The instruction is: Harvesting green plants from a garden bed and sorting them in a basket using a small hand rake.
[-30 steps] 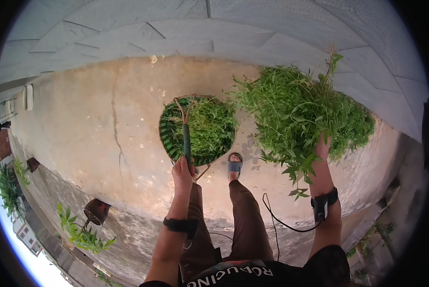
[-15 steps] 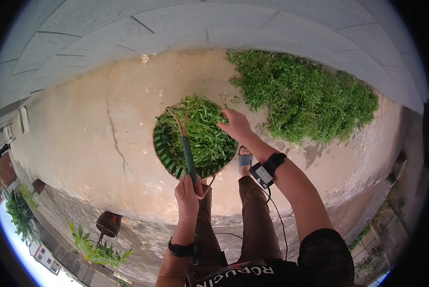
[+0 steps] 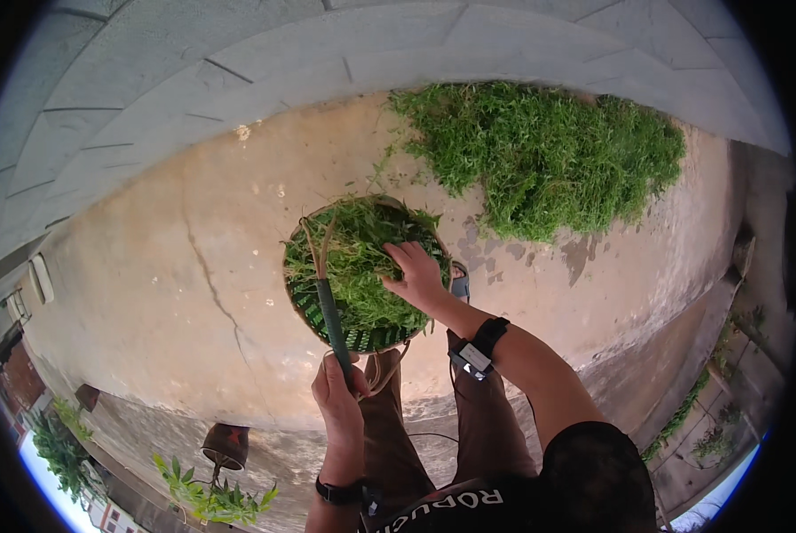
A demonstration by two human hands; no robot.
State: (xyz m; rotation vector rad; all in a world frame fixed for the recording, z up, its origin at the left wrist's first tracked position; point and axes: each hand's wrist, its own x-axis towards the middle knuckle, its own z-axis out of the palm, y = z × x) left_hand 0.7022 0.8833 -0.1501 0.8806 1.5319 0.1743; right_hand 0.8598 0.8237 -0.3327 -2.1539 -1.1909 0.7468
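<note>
My left hand [image 3: 337, 397] grips the green handle [image 3: 330, 318] of a round woven basket [image 3: 313, 302] and holds it up in front of me. The basket is filled with cut green grass [image 3: 353, 258]. My right hand [image 3: 418, 277] reaches into the basket from the right, fingers spread and pressed on the grass. A black band with a small device sits on my right wrist [image 3: 479, 348].
A big heap of cut grass [image 3: 544, 155] lies on the concrete floor [image 3: 176, 258] ahead and to the right, by a tiled paved strip [image 3: 238, 62]. Potted plants [image 3: 211, 493] stand at lower left. More plants line the right edge [image 3: 700, 417].
My right hand let go of a large bunch of grass, which now lies as a heap on the floor, then came across into the basket. The left hand kept holding the basket.
</note>
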